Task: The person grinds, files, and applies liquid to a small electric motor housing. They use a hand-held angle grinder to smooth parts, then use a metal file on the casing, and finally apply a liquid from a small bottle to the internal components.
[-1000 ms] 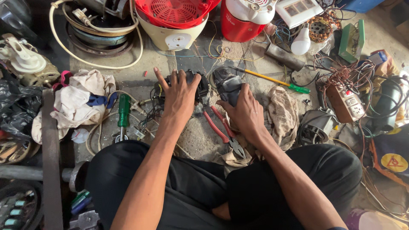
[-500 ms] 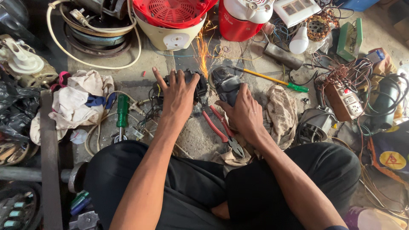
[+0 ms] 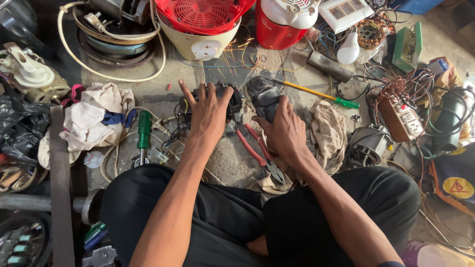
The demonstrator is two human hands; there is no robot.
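My left hand (image 3: 210,111) presses down on a dark round motor part (image 3: 232,101) on the concrete floor, fingers spread over its top. My right hand (image 3: 283,131) grips a dark grey angle grinder (image 3: 263,95) whose head points at that part. Orange sparks (image 3: 240,49) spray away from the contact point toward the top of the view. Red-handled pliers (image 3: 257,153) lie on the floor between my wrists, just below the grinder.
A red and cream fan housing (image 3: 200,24) and a red appliance (image 3: 282,22) stand beyond the sparks. A green screwdriver (image 3: 143,133) and rags (image 3: 94,118) lie left; a yellow screwdriver (image 3: 316,94), a dirty cloth (image 3: 326,131), a socket box (image 3: 405,118) and tangled wires lie right.
Sparks began half a second ago in a narrow streak and now fan out wider toward the fan housing. Both hands stay in place on the motor part and the grinder.
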